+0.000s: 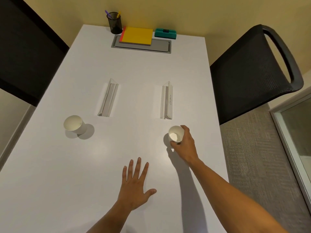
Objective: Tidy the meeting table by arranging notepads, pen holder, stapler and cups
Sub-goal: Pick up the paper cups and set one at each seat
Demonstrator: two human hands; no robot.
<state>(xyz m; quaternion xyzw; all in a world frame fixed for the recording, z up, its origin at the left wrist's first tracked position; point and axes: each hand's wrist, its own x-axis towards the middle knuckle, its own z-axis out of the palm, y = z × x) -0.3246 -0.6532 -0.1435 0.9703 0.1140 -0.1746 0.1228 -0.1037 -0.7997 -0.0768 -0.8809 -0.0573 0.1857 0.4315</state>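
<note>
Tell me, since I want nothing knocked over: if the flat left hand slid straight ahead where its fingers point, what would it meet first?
Probably nothing soon: the left hand points between the two clear acrylic name stands; the yellow notepad lies far beyond.

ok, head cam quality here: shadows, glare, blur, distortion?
Head view: hard shadows fall from both cups, left cup and right cup, and from the right hand; soft glare on the table near the left hand; blur smears the lower right edge; wide-angle bending splays the table edges and chair.
</note>
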